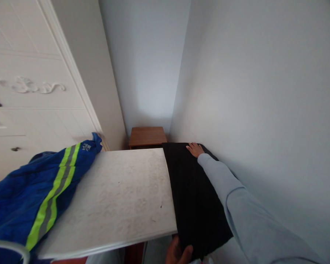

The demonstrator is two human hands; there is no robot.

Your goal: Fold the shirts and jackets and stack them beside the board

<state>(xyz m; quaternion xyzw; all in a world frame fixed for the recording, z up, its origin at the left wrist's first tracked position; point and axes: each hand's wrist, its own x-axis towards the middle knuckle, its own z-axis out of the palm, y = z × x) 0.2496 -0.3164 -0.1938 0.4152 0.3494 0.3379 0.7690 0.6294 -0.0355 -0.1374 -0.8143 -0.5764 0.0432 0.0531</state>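
- Well, we find the black cloth (pixel 194 190) spread over the right end of the white tabletop (pixel 121 190), alongside the wall (pixel 253 91); its near end comes past the front edge.
- Right hand (pixel 195 149): palm down on the far end of the cloth, fingers extended a little apart, gripping nothing that we can see.
- Left hand (pixel 178 251): thumb and fingers look clamped on the near edge of the cloth, low in the view; the hand is cut off by the frame, so we cannot tell how firm the hold is.
- Main risk, we judge: a harder pull from the left hand while the right presses lightly. The cloth would slide forward, skew or drop off the front.
- Second risk: the right forearm, in its pale sleeve (pixel 258 220), passes over the cloth's wall side. A dragging sleeve could rumple it.
- Third: we note dark marks and smudges on the bare tabletop. Black fabric rubbed across them could pick up dirt.
- Blue jacket (pixel 38 183), at the left end, well apart from both hands. It slopes beyond the tabletop's edge, so a jolt might send it down.
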